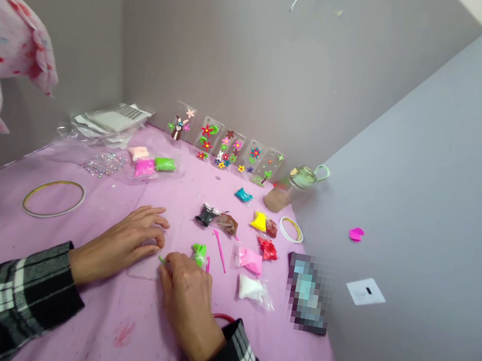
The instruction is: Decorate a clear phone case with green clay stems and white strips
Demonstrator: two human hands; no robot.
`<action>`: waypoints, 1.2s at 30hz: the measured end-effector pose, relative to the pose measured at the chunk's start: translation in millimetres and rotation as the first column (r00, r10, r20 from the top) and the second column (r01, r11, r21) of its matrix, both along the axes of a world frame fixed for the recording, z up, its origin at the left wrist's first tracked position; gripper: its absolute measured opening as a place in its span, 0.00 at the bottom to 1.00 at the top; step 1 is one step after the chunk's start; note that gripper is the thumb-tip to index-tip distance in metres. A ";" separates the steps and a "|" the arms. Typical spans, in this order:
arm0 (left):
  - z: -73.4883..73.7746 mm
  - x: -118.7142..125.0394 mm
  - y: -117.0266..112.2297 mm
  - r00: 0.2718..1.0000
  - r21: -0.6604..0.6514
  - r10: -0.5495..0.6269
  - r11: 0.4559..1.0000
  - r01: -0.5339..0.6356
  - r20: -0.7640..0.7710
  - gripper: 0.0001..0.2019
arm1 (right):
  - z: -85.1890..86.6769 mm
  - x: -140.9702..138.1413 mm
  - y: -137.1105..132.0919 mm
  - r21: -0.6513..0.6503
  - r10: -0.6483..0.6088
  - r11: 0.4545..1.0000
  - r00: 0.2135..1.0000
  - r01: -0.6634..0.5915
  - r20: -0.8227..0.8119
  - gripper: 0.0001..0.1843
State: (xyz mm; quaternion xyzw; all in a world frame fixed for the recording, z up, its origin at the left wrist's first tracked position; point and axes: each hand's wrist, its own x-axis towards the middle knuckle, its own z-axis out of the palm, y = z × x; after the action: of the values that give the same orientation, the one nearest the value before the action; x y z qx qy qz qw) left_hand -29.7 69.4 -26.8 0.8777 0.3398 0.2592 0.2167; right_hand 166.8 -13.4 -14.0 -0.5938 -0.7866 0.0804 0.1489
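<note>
My left hand [125,241] lies flat, fingers spread, pressing down a clear phone case [145,268] on the pink table cover [75,300]. My right hand [188,305] pinches a small green piece of clay [162,259] at the case's right edge. Just beyond my right fingers sit a bag of green clay [199,253] and a pink modelling tool [220,251].
Small bags of clay in black [205,215], brown, yellow [258,221], red, pink [249,260], white [252,289] and teal lie to the right. Several decorated cases [224,148] lean on the back wall. A bottle [292,184], tape rings [54,198], rhinestones and a phone [308,292] are nearby.
</note>
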 end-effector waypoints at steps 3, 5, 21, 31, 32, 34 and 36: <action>4.9 0.0 -0.7 0.999 0.003 0.020 1.000 -0.020 0.026 0.10 | -0.2 0.2 -1.1 -0.023 -0.006 1.000 1.000 0.006 -0.014 0.03; 6.9 0.5 -1.5 0.998 0.010 0.032 0.999 -0.033 0.053 0.10 | -0.1 -0.1 -1.7 -0.044 -0.013 0.999 0.999 0.011 -0.049 0.02; 32.3 -0.1 -36.2 0.919 0.178 0.207 0.944 -0.278 0.336 0.08 | 38.7 19.9 -6.1 -0.358 -0.342 0.886 0.106 -0.294 -0.934 0.15; 12.1 -4.3 -26.9 0.978 0.132 0.037 0.989 -0.065 0.206 0.06 | 22.1 15.3 -7.1 -0.022 -0.022 1.000 0.746 0.009 -0.666 0.08; 10.8 -4.4 -25.5 0.983 0.123 0.029 0.991 -0.052 0.182 0.07 | 20.6 15.1 -7.9 0.016 0.017 1.000 0.791 -0.009 -0.612 0.09; 8.1 -4.3 -23.3 0.990 0.114 0.016 0.993 -0.033 0.142 0.07 | 17.5 14.3 -8.9 0.042 0.061 0.998 0.858 -0.046 -0.509 0.09; 5.0 -4.0 -21.7 0.992 0.130 0.007 0.991 -0.023 0.122 0.07 | 14.4 13.1 -9.1 0.037 0.068 0.998 0.904 -0.058 -0.422 0.06</action>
State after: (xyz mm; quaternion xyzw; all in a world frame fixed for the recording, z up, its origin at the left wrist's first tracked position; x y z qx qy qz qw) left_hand -33.7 47.7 -21.8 0.8700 0.3150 0.3355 0.1769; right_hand 179.9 -22.6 0.4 -0.5347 -0.7554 0.2027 0.3200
